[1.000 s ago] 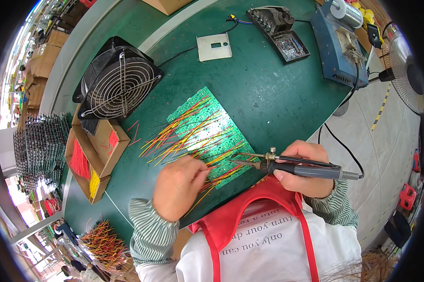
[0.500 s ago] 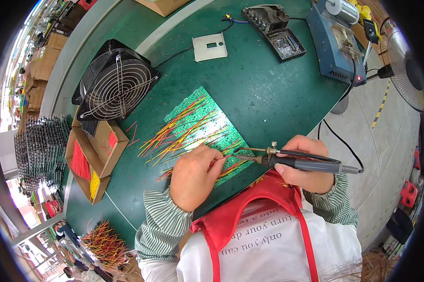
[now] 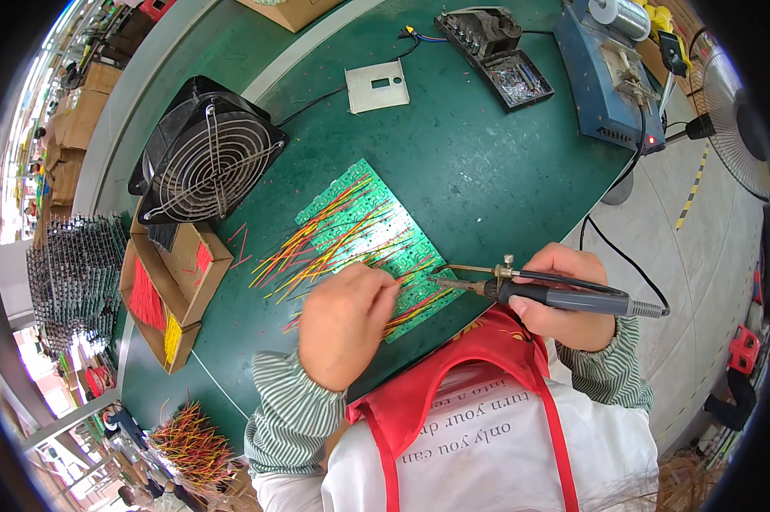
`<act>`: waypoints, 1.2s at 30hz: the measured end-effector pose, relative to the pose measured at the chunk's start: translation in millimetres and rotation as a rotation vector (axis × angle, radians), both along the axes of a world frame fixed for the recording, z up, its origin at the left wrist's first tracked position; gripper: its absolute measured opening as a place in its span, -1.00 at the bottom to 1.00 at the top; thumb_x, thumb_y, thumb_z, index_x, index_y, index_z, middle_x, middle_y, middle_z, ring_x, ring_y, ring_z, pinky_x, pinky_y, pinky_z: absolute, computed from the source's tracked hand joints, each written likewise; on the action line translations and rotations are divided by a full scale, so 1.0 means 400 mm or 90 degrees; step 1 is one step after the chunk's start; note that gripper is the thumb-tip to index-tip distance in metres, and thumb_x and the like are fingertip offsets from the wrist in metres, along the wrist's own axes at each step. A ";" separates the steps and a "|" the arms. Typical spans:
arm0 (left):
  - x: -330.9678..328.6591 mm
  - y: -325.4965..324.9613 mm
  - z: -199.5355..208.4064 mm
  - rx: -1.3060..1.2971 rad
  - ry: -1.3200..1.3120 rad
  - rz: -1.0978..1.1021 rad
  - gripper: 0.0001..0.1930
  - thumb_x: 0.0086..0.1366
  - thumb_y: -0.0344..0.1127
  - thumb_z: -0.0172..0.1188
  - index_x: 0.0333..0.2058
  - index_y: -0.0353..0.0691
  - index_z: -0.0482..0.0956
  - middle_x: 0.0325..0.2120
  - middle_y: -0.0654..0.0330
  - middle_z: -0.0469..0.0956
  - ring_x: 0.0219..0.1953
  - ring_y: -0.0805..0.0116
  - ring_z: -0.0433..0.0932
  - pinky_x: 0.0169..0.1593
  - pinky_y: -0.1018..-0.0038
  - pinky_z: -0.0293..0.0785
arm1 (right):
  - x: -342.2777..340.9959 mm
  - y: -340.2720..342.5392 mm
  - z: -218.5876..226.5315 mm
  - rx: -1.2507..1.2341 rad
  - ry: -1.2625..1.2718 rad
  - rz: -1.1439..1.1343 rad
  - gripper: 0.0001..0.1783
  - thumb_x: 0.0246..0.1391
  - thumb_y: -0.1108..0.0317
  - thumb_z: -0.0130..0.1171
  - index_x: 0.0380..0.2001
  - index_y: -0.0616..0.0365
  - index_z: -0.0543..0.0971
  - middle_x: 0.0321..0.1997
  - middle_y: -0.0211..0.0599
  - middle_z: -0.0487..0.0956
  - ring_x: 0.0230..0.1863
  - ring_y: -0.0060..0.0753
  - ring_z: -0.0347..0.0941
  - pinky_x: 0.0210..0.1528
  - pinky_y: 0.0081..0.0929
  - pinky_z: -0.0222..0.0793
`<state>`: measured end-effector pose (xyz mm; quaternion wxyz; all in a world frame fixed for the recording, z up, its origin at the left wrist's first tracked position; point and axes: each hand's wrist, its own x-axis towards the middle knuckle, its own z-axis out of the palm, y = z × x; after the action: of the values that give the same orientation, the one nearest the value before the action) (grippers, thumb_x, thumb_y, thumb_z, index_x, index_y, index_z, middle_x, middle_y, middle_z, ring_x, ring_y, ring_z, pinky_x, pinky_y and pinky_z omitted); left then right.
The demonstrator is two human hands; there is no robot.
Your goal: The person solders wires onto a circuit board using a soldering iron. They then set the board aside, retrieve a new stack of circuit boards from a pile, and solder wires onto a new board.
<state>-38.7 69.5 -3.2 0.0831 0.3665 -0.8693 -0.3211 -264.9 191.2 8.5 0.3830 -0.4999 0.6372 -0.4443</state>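
Note:
A green circuit board panel [image 3: 415,252] lies on the green table, with many red, yellow and black wires [image 3: 329,222] fanning out from it to the left. My right hand [image 3: 585,331] is wrapped around the dark handle of a soldering iron [image 3: 564,298], which has a thin brass feed tube above its tip. The tip points left, over the board's near right part. Just left of it, my left hand [image 3: 342,322] is closed in a pinch over the wires. What sits between its fingertips is too small to make out.
A black fan with a wire guard [image 3: 210,162] stands at left, behind a cardboard box [image 3: 199,294] of red and yellow wires. Stacked boards [image 3: 76,273] are farther left. A white plate [image 3: 378,87], a black tray [image 3: 515,81] and a blue solder-feeding unit [image 3: 607,81] stand at the back.
My left hand has drawn back slightly to the left, away from the iron's tip. The soldering iron and my right hand have shifted a little to the right.

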 end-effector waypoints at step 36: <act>0.055 0.051 0.050 0.010 0.067 0.012 -0.93 0.04 -0.51 0.26 -0.45 -0.33 0.57 -0.57 0.12 0.48 -0.55 0.26 0.47 -0.47 0.44 0.37 | 0.018 0.049 0.012 -0.005 -0.050 0.061 -0.78 -0.22 0.39 0.33 -0.48 0.20 0.50 -0.63 -0.38 0.52 -0.63 -0.57 0.46 -0.56 -0.61 0.32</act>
<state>-16.7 89.9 16.8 0.1291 0.3580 -0.8577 -0.3456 -257.5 210.8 13.3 0.4263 -0.5134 0.5953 -0.4475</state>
